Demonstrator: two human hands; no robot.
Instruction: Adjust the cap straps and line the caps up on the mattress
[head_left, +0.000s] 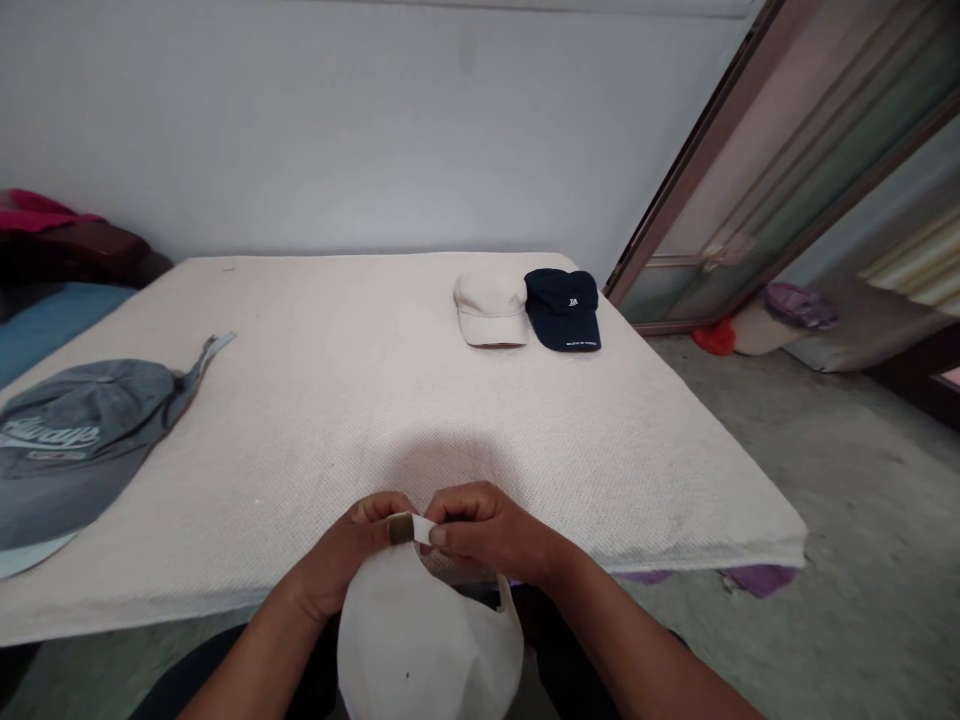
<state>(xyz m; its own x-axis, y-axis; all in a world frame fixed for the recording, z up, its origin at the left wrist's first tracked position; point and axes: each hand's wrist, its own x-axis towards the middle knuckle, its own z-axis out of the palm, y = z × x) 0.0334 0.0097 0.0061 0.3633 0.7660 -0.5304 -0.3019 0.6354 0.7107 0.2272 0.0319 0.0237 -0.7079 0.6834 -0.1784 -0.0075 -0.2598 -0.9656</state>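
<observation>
A white baseball cap hangs between my two hands at the near edge of the covered table, its back opening toward the table. My left hand pinches the cap's back strap beside a brownish patch on it. The fingers of my right hand close on the white end of the same strap. Both hands are close together, almost touching. The cap's brim is out of sight below.
A cream cap and a navy cap sit side by side at the far right of the white-covered table. At the left lies a grey cap with its strap undone. A wall stands behind; concrete floor shows right.
</observation>
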